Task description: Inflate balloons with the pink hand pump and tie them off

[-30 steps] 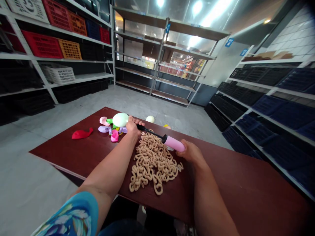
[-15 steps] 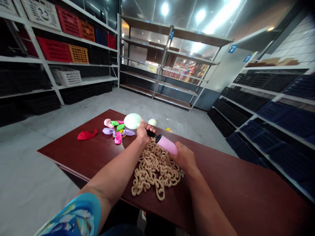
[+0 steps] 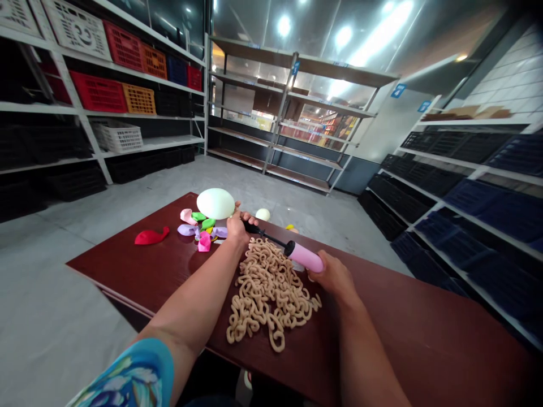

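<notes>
A hand balloon pump stretches between my hands, its thin black rod showing between the black end [image 3: 251, 228] and the pink barrel [image 3: 306, 257]. My left hand [image 3: 238, 227] is closed round the black end, at the neck of a pale, partly inflated balloon [image 3: 215, 203]. The balloon's neck is hidden by my fingers. My right hand [image 3: 335, 275] grips the far end of the pink barrel. Beneath the pump lies a pile of tan, curled, rope-like pieces [image 3: 271, 288] on the dark red table [image 3: 394, 316].
Flat balloons in several colours [image 3: 204, 242] lie at the table's back left, with a red balloon [image 3: 151, 236] farther left. Another pale balloon [image 3: 263, 214] shows past the far edge. Shelves with crates [image 3: 97, 92] line the left side; dark bins [image 3: 479, 209] line the right.
My right hand has pulled the pink barrel away to the right, baring the rod. My left hand has shifted slightly left, and the pale balloon looks larger.
</notes>
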Action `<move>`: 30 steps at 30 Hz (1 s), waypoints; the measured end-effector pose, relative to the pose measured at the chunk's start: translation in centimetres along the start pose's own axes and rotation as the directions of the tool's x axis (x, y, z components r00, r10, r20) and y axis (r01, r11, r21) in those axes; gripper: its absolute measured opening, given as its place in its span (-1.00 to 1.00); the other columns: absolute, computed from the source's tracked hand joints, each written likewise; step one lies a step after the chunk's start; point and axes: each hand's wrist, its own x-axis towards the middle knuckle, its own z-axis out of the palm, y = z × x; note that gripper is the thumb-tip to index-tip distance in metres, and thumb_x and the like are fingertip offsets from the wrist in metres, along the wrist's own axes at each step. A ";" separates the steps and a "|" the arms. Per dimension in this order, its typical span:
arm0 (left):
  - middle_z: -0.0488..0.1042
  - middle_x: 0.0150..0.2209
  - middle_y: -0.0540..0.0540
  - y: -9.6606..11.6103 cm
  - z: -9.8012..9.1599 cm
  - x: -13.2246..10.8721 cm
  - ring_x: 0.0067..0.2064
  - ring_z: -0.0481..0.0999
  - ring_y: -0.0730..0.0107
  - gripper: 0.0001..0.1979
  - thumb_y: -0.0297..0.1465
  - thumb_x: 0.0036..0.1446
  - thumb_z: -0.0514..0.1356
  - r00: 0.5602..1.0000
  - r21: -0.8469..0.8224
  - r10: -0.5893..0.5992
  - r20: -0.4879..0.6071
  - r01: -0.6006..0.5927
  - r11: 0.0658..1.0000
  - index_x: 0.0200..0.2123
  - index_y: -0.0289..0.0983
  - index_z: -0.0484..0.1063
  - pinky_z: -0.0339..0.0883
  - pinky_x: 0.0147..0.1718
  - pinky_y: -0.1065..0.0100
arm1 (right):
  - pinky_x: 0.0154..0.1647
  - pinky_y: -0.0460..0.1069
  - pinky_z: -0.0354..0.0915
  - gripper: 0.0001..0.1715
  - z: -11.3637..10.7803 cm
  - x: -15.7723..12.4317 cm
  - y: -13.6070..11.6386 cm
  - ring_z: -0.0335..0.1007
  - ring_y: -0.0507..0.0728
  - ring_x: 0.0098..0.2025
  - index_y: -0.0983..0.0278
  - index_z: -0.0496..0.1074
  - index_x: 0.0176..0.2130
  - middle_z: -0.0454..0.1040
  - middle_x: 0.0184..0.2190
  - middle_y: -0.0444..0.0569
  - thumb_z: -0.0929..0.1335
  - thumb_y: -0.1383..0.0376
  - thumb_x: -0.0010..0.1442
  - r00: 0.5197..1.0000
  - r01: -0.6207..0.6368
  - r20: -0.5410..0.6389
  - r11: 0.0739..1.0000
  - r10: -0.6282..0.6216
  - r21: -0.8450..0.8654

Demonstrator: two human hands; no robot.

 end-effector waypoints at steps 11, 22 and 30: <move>0.41 -0.38 -0.05 -0.3 -0.6 -0.1 -0.64 0.17 0.63 -0.43 -0.64 -0.17 0.02 0.993 -0.047 -0.069 0.092 0.074 0.996 -0.04 -0.13 0.23 0.15 -0.60 0.48 | -0.37 -0.02 -0.07 -0.72 -0.1 -0.3 -3.0 0.27 0.13 -0.28 0.23 0.24 -0.31 0.41 -0.34 -0.05 0.35 0.20 -0.04 0.968 0.025 -0.243 0.984 -0.068 -0.176; 0.47 -0.19 -0.24 -1.3 -0.1 -1.8 -0.50 0.42 0.39 -0.66 -0.53 -0.14 0.02 0.973 0.010 -0.227 0.044 0.226 0.974 -0.20 -0.34 0.28 0.35 -0.44 0.25 | -0.34 0.00 -0.09 -0.76 0.3 -0.5 -5.0 0.23 0.14 -0.30 0.25 0.27 -0.34 0.40 -0.39 -0.02 0.31 0.14 0.03 0.926 0.061 -0.355 0.980 -0.127 -0.191; 0.44 -0.35 -0.15 -1.1 -0.4 -1.4 -0.33 0.48 0.18 -0.83 -0.48 -0.15 0.03 0.932 0.056 -0.359 0.045 0.356 0.933 -0.39 -0.29 0.30 0.35 -0.35 0.14 | -0.32 0.01 -0.09 -0.78 0.4 -0.4 -4.8 0.22 0.15 -0.28 0.25 0.28 -0.31 0.40 -0.38 -0.02 0.30 0.18 0.03 0.917 0.040 -0.384 0.984 -0.104 -0.172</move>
